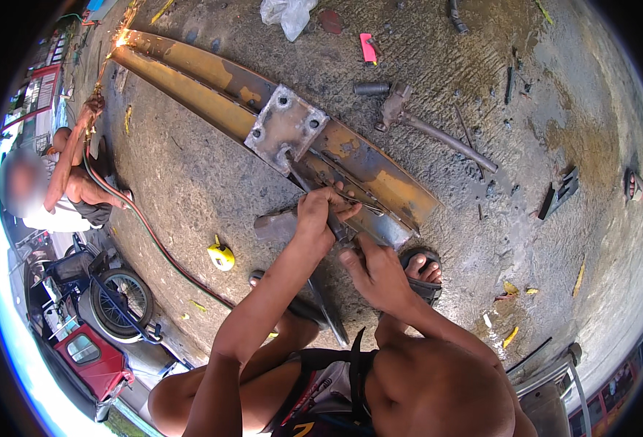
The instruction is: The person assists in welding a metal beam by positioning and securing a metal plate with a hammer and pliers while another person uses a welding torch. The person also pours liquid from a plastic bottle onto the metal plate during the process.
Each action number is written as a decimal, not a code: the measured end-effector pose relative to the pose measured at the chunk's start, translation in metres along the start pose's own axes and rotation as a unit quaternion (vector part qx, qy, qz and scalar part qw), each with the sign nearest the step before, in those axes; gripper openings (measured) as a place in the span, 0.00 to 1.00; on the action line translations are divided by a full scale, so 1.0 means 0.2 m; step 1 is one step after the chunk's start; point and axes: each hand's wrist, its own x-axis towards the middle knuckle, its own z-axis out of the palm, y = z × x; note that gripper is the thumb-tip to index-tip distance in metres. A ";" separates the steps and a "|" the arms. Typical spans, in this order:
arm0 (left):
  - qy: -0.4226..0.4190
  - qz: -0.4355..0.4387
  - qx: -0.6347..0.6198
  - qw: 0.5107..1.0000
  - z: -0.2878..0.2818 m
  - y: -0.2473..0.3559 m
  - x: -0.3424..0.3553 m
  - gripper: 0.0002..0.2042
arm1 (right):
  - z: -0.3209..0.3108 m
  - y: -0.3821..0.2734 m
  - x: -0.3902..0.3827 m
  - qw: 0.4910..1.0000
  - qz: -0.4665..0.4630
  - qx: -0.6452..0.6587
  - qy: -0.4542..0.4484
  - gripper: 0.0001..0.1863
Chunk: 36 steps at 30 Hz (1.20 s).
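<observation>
Where the dark bar point(304, 177) meets the holed plate point(286, 120), I've L hand point(318, 211) & R hand point(381, 275) gripping it, prob. for 2-handed control.

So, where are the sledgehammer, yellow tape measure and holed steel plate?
Sledgehammer point(444, 138): head view, on its handle.
Yellow tape measure point(221, 257): head view, on its case.
Holed steel plate point(286, 127): head view, middle of its face, between holes.

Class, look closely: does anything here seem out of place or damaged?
Yes: the open right sandal leaves bare toes beside the steel beam, odd footwear for metalwork. The beam's surface also looks blotchy, perhaps rusted.
</observation>
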 end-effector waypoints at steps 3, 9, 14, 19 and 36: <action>0.016 -0.001 0.013 1.000 0.01 0.00 0.01 0.15 | -0.02 -0.08 0.00 0.960 -0.121 -0.241 0.074 0.22; 0.013 0.002 0.028 1.000 0.03 0.01 0.01 0.11 | -0.05 -0.03 0.04 0.963 0.159 0.214 -0.046 0.19; 0.043 -0.001 0.055 0.998 0.05 0.01 0.00 0.05 | -0.08 -0.13 0.05 0.916 -0.224 -0.312 0.117 0.19; 0.030 0.027 0.105 0.994 0.11 0.00 -0.05 0.07 | -0.12 -0.02 0.07 0.991 0.046 0.118 0.047 0.15; -0.179 0.002 0.086 0.980 -0.17 0.00 -0.14 0.26 | -0.40 -0.06 0.04 0.990 0.041 0.115 0.069 0.24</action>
